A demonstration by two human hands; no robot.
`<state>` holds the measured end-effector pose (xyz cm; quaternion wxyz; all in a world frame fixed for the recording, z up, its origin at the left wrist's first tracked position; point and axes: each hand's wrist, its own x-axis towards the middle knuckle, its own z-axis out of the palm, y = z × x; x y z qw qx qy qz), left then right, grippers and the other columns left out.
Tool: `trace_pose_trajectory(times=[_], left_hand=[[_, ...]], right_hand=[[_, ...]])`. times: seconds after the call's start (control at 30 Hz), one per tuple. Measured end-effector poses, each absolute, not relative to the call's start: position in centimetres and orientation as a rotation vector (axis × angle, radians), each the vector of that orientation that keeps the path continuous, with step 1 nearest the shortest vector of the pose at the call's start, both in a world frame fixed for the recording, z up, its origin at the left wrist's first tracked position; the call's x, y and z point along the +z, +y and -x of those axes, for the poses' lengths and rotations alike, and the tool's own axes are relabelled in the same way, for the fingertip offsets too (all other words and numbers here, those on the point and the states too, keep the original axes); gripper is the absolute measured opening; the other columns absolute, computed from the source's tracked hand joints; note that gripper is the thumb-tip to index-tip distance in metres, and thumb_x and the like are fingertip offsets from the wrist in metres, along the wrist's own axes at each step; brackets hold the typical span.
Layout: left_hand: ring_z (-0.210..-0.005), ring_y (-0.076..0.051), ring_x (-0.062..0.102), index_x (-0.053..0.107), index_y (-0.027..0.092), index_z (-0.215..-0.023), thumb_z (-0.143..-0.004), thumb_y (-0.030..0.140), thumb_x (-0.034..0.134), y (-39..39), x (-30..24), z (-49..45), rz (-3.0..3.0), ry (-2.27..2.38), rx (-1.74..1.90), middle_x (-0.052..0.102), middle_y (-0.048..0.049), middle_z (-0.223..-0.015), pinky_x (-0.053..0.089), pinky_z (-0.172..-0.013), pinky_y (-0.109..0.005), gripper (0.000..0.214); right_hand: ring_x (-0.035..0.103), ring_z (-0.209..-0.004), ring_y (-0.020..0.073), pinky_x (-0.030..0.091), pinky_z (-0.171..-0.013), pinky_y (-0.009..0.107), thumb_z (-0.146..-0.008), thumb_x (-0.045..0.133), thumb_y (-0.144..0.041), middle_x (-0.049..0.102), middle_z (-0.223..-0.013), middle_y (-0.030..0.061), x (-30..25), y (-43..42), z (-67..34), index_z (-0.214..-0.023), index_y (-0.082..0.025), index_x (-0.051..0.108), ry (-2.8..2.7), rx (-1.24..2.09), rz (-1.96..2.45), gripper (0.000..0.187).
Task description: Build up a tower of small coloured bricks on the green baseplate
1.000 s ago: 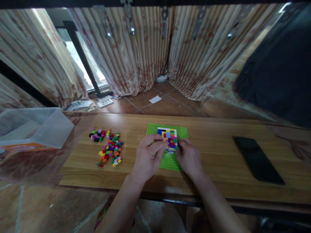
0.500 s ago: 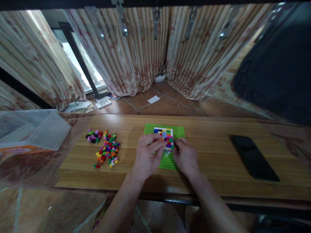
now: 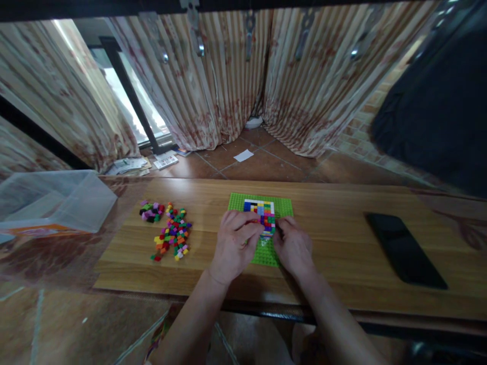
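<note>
A small block of many-coloured toy bricks [image 3: 267, 209] with a white edge stands on a green studded baseplate [image 3: 283, 207] in the middle of the table. My left hand [image 3: 234, 241] reaches over its left and near part, thumb and forefinger pinched together on top; whatever sits between them is too small to see. Against the block's right side, my right hand [image 3: 292, 246] is curled, its fingertips touching the bricks. The near left part of the block lies hidden under my left hand. Loose toy bricks [image 3: 175, 233] lie in a pile to the left.
A smaller heap of bricks [image 3: 151, 211] lies beside the pile. Past the table's left end is a clear plastic bin [image 3: 91, 195]. On the right of the wooden table [image 3: 335, 203] rests a black phone [image 3: 405, 248]. Curtains [image 3: 228, 101] hang behind.
The whole view has shifted slightly, so everything sits a little further right. Both hands keep nearly the same place at the brick block, with only slight finger movement.
</note>
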<state>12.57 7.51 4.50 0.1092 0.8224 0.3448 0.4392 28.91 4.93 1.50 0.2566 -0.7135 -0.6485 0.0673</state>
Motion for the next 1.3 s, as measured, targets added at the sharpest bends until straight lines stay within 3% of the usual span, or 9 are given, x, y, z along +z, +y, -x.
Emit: trace_pose_trajectory(times=[0.77,1.1,1.3], left_hand=[[-0.095,-0.017,0.063,0.071,0.023,-0.083,-0.089,0.022,0.059,7.4,3.6,-13.4,-2.328,1.033,1.305,0.074,-0.0038,-0.097,0.050,-0.088,-0.036,0.014],[-0.101,-0.018,0.064,0.066,0.022,-0.103,-0.085,0.013,0.056,7.2,4.9,-11.8,-2.126,1.078,1.402,0.070,-0.0064,-0.107,0.051,-0.091,-0.037,0.022],[-0.098,-0.017,0.064,0.067,0.021,-0.101,-0.087,0.011,0.051,7.9,4.6,-10.3,-1.823,1.359,1.618,0.071,-0.0041,-0.102,0.052,-0.090,-0.034,0.024]], right_hand=[[0.056,-0.068,0.0145,0.034,-0.057,0.026,-0.088,0.044,-0.020,0.064,-0.095,0.0059,0.7,4.8,-29.4,-0.097,-0.018,0.066,-1.810,0.099,1.941,0.023],[0.062,-0.077,0.0183,0.044,-0.067,0.028,-0.086,0.042,-0.019,0.066,-0.094,0.0076,0.8,4.9,-29.6,-0.094,-0.018,0.067,-1.776,0.172,1.866,0.026],[0.064,-0.081,0.0211,0.050,-0.073,0.033,-0.088,0.050,-0.034,0.070,-0.089,0.0092,2.2,5.1,-29.9,-0.090,-0.017,0.070,-1.322,0.174,1.681,0.027]])
